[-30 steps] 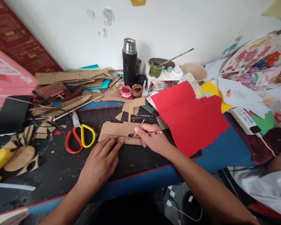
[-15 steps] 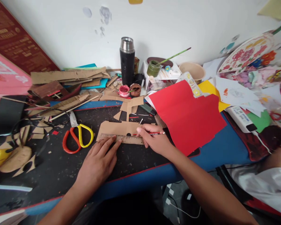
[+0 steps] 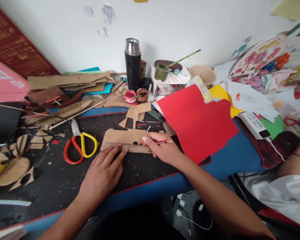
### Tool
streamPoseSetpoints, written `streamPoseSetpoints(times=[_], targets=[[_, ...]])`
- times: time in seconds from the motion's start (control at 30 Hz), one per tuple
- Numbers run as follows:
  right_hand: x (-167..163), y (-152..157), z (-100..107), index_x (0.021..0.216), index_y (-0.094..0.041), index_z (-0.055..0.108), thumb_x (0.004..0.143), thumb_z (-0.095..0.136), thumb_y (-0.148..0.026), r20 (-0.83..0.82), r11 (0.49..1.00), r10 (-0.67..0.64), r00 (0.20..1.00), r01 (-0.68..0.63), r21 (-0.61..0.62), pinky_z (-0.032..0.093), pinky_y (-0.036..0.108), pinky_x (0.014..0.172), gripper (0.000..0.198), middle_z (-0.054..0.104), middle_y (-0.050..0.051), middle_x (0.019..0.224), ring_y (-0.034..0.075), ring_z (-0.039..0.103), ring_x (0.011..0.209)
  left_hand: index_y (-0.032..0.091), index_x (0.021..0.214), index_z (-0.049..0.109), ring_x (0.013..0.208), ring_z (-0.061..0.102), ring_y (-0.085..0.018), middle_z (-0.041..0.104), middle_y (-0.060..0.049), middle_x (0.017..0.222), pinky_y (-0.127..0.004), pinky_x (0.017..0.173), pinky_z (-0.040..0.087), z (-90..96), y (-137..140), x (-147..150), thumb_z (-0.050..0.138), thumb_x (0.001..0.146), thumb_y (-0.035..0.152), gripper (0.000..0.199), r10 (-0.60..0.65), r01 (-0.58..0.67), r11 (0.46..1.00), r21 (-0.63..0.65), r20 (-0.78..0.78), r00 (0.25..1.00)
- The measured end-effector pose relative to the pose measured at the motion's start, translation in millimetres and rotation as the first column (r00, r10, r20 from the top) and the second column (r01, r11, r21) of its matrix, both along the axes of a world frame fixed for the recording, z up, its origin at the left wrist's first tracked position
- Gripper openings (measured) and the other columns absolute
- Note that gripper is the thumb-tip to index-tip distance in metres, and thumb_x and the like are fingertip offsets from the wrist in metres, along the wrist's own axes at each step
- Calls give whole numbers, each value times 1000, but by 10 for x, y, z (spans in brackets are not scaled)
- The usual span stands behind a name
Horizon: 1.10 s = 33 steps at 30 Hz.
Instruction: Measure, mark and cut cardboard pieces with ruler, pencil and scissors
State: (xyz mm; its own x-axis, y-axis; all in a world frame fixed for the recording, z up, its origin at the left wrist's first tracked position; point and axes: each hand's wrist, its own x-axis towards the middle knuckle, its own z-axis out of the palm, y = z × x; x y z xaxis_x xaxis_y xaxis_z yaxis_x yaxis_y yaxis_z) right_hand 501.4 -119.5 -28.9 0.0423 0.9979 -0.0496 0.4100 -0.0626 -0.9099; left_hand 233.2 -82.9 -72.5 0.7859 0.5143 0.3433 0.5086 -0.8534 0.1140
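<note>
A clear ruler lies along the lower edge of a flat brown cardboard piece on the black mat. My left hand rests on the ruler's left part, fingers stretched out and pressing it down. Pinched in my right hand is a red pencil, tilted low, its tip pointing left near a small dark notch or hole in the cardboard. The exact tip contact cannot be made out. Scissors with one red and one yellow handle lie left of the cardboard.
Red paper covers the mat's right side. Behind stand a black flask, small paint pots and a green jar with a brush. Cardboard scraps pile up at the back left. Another person's arm shows at the right edge.
The whole view has shifted slightly, so everything appears a little further left. Both hands, the ruler and the cardboard keep nearly the same places relative to each other.
</note>
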Motion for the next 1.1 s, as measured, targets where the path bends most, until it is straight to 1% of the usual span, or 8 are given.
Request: streamPoseSetpoints(times=[0.1,0.17,0.33,0.47,0.57,0.73,0.93,1.1], targets=[[26,-6,27,81,-21,74,108,57,-42,35,1000,12,999,-12,9,45,28,67,37,55,-7,50,13,58,54,12,146,63,130,65,-38,67,-20,145,-56,111,54,11,4,4,56,102,13,44,-3,3,1000,5,5,1000],[53,-22,40,81,-22,73,108,57,-42,49,1000,18,999,-18,8,46,28,70,37,55,-7,51,14,60,58,11,146,62,129,64,-38,67,-21,145,-57,111,54,14,7,4,57,102,13,44,-11,11,1000,13,3,1000],[131,-81,99,76,-23,70,109,56,-38,80,1000,-1,997,0,16,45,30,73,39,57,-5,54,16,63,67,11,149,59,130,64,-39,66,-22,146,-58,111,54,6,16,-2,58,102,13,48,-23,23,1000,5,6,1000],[182,-129,180,80,-23,71,108,57,-36,92,1000,-19,996,20,-5,44,29,69,34,55,-6,52,15,60,61,14,153,56,131,64,-40,66,-21,146,-59,111,54,1,18,-4,58,102,13,51,-23,23,1000,1,11,1000],[210,-162,211,79,-23,70,108,56,-37,98,999,-31,995,32,-15,43,29,68,35,53,-7,51,15,59,59,15,155,54,132,63,-40,65,-21,147,-60,112,53,-2,16,-6,57,102,14,53,-21,21,1000,-8,9,1000],[251,-203,201,77,-23,69,109,56,-38,90,998,-48,995,53,-45,44,29,68,37,52,-7,50,14,58,57,14,154,57,132,63,-40,66,-22,145,-60,112,53,-10,20,-13,57,102,14,52,-18,18,1000,-7,12,1000],[280,-232,185,81,-22,71,108,56,-39,70,995,-61,996,66,-73,43,28,64,35,52,-8,51,13,56,53,11,150,60,131,63,-40,66,-22,146,-60,112,53,-11,26,-12,57,102,14,48,-21,21,1000,-3,9,1000],[303,-251,163,80,-22,70,107,57,-43,61,992,-78,995,84,-99,43,29,63,37,53,-7,51,13,57,51,15,153,57,130,64,-40,66,-20,145,-60,112,53,-5,26,-6,56,103,14,50,-11,10,1000,5,8,1000]])
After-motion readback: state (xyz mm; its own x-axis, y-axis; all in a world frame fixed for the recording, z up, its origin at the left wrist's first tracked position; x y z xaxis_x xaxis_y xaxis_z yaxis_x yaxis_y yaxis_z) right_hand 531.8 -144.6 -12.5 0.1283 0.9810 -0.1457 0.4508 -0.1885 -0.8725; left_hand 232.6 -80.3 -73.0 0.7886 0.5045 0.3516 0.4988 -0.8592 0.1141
